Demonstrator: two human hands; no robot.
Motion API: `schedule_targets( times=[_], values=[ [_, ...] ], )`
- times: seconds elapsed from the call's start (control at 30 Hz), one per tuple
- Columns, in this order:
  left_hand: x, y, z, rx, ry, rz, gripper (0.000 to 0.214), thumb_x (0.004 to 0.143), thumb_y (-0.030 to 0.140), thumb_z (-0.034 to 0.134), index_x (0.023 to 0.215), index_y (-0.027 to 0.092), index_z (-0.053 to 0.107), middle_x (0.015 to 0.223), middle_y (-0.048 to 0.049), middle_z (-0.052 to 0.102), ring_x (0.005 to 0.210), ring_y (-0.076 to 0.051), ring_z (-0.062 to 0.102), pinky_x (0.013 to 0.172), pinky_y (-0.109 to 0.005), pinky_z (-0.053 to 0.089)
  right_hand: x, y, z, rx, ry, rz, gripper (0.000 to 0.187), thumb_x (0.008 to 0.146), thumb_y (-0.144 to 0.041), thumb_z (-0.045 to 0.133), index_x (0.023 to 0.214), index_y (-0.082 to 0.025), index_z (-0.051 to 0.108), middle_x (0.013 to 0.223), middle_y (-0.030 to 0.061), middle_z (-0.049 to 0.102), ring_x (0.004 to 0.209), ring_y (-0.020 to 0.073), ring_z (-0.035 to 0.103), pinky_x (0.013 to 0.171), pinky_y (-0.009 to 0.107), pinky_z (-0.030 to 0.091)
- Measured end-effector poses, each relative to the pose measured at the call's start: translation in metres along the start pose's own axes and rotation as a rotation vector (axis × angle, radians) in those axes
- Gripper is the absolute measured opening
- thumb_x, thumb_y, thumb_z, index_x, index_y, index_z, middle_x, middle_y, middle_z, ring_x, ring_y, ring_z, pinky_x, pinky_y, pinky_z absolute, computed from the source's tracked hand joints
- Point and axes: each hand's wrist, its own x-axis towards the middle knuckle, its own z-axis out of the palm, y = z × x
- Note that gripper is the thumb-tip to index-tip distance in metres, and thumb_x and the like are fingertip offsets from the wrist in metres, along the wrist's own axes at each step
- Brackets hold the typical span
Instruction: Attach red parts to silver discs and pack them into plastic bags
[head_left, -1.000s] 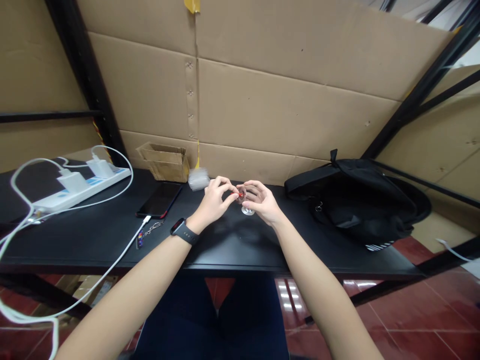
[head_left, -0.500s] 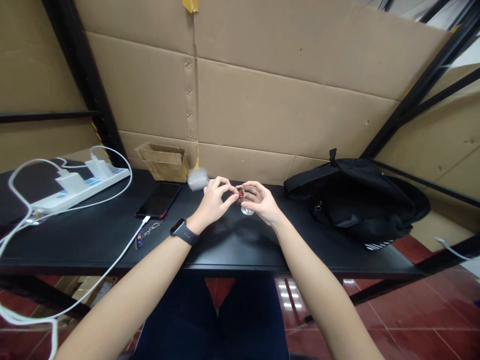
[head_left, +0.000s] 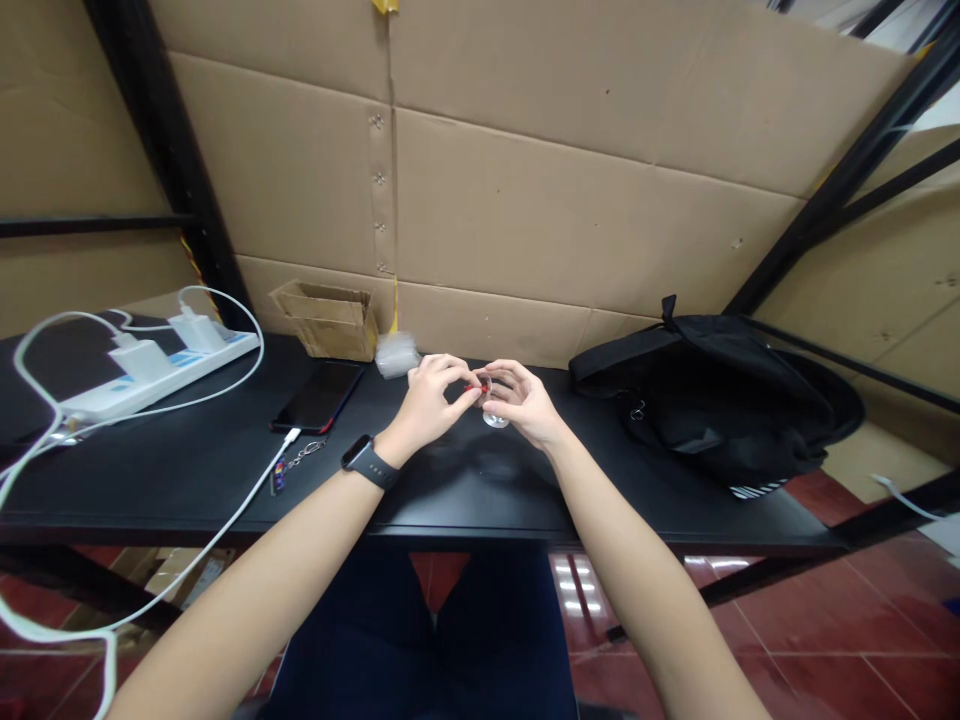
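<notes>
Over the middle of a black table (head_left: 187,470), my two hands meet fingertip to fingertip. My left hand (head_left: 433,400), with a black watch (head_left: 367,462) on its wrist, pinches a tiny red piece (head_left: 475,387). My right hand (head_left: 521,402) curls its fingers round a small clear object (head_left: 493,418) whose round base shows just below the fingers. The red piece sits right at the top of that clear object. What the clear object is, I cannot make out.
A black backpack (head_left: 720,400) lies to the right. A dark phone (head_left: 321,396), a keyring (head_left: 294,466) and a white cable (head_left: 225,520) lie to the left, with a white power strip (head_left: 150,370) holding chargers beyond. A small cardboard box (head_left: 330,318) and a clear plastic packet (head_left: 397,354) stand against the cardboard wall.
Both hands stay together at the same spot; only the fingers have shifted slightly round the small red piece and the clear object.
</notes>
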Motion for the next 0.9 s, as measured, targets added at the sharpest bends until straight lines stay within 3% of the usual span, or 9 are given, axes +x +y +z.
schedule_targets(
  times=[0.53, 0.9],
  values=[
    [-0.0008, -0.006, -0.0012, 0.111, -0.014, 0.064, 0.013, 0.094, 0.035, 0.065, 0.092, 0.029, 0.076, 0.101, -0.0016, 0.076, 0.11, -0.025, 0.059, 0.097, -0.046, 0.031, -0.0007, -0.002, 0.0018, -0.009, 0.028, 0.009, 0.058, 0.067, -0.03, 0.091, 0.116, -0.026, 0.059, 0.126, 0.0079, 0.068, 0.108, 0.0239, 0.069, 0.101, 0.046, 0.057],
    [-0.0019, -0.006, -0.0023, 0.181, -0.075, 0.118, 0.015, 0.096, 0.03, 0.061, 0.102, 0.03, 0.074, 0.109, -0.002, 0.077, 0.118, -0.027, 0.056, 0.097, -0.048, 0.03, 0.0004, 0.0026, 0.0006, 0.015, 0.045, 0.012, 0.059, 0.069, -0.031, 0.089, 0.117, -0.027, 0.056, 0.127, 0.0076, 0.068, 0.104, 0.0226, 0.072, 0.102, 0.047, 0.056]
  ],
)
